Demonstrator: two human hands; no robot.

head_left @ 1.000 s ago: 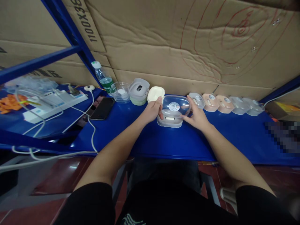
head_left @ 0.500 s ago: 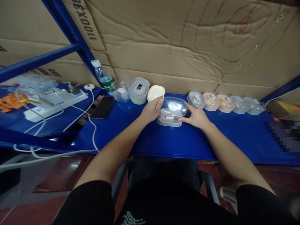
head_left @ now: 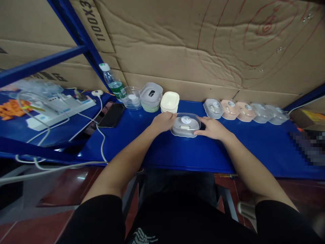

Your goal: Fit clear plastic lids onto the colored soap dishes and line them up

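Observation:
A grey plastic food container with a clear lid (head_left: 186, 127) lies on the blue tabletop in front of me. Its lid sits flat over it and carries a round white sticker; a small pale oblong piece shows near the front. My left hand (head_left: 164, 122) is closed at the container's left edge, its fingertips partly hidden. At the right edge, my right hand (head_left: 213, 128) grips with the thumb at the front and fingers farther back. Just behind my left hand stand stacked cream tubs (head_left: 170, 101).
Grey and green containers (head_left: 151, 96), clear bowls (head_left: 132, 98) and a water bottle (head_left: 113, 83) stand at the back left, near a phone (head_left: 111, 115). Several lidded containers (head_left: 230, 109) line the back right. A white cable (head_left: 102, 145) crosses the table's left side.
The clear lid, tilted up at its back half a second ago, has come down flat on the container. Both hands have lowered slightly with it.

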